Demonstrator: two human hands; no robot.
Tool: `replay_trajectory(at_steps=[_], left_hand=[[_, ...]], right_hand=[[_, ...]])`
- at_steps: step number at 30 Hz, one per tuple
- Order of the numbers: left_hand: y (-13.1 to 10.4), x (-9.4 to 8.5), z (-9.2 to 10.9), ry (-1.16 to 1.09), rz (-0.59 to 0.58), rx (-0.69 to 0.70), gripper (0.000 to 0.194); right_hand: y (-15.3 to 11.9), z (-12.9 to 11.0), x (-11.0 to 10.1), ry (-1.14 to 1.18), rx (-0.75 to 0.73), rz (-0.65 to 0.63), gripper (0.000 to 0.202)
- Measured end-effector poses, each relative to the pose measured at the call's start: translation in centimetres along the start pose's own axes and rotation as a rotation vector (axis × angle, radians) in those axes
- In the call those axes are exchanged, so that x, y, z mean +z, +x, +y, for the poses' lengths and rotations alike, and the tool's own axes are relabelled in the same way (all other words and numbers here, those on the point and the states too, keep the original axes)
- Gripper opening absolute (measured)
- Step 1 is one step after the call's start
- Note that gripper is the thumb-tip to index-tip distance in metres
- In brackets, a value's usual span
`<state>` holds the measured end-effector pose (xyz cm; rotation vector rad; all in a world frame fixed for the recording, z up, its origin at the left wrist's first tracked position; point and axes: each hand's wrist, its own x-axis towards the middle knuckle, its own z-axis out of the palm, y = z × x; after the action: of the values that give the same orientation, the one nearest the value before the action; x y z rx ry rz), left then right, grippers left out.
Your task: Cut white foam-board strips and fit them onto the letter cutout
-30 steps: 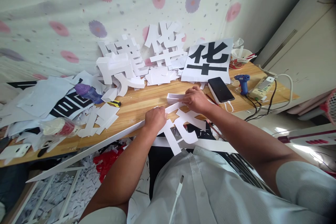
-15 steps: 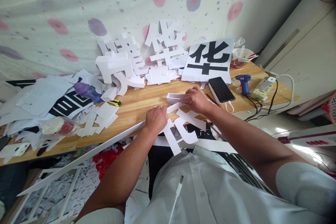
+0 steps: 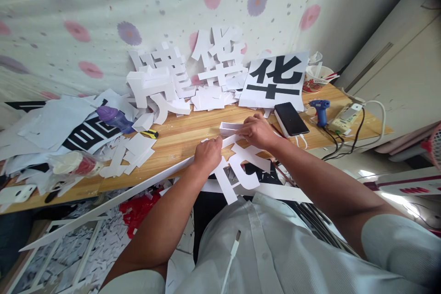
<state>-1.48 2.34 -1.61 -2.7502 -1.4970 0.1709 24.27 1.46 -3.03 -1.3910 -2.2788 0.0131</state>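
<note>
My left hand (image 3: 207,152) is closed on a long white strip (image 3: 138,184), which trails off past the table's front edge to the lower left. Close by, my right hand (image 3: 257,130) is closed around the strip's other end, against a small folded white piece with upright walls (image 3: 227,128). The right fingertips are partly hidden. Below both hands, a flat white cut-out character (image 3: 244,170) overhangs the table's front edge, near my shirt. Built-up white characters (image 3: 217,57) stand at the back beside a printed sheet with a black character (image 3: 274,76).
A black phone (image 3: 291,118), a blue glue gun (image 3: 321,111), a power strip (image 3: 345,116) and a paper bowl (image 3: 316,78) are on the right. Paper sheets (image 3: 48,124), a purple bottle (image 3: 115,118) and a yellow-black cutter (image 3: 150,133) lie left. Scraps (image 3: 99,248) fill the floor.
My left hand has slid slightly right along the strip, towards my right hand. The right hand and the folded piece stay nearly still.
</note>
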Motion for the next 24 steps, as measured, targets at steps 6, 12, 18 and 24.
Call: replay_trajectory(at_steps=[6, 12, 18, 24], left_hand=[[0.1, -0.1, -0.1, 0.014, -0.008, 0.018, 0.036], [0.4, -0.2, 0.0, 0.023, -0.021, 0.028, 0.031], [0.5, -0.3, 0.0, 0.036, -0.024, 0.032, 0.027], [0.7, -0.2, 0.0, 0.049, -0.027, 0.017, 0.028]], right_hand=[[0.0, 0.0, 0.1, -0.019, -0.044, 0.039, 0.029], [-0.2, 0.2, -0.4, 0.008, -0.017, 0.025, 0.029], [-1.3, 0.4, -0.4, 0.0, 0.143, 0.074, 0.045], [-1.6, -0.3, 0.5, -0.065, 0.176, 0.124, 0.038]])
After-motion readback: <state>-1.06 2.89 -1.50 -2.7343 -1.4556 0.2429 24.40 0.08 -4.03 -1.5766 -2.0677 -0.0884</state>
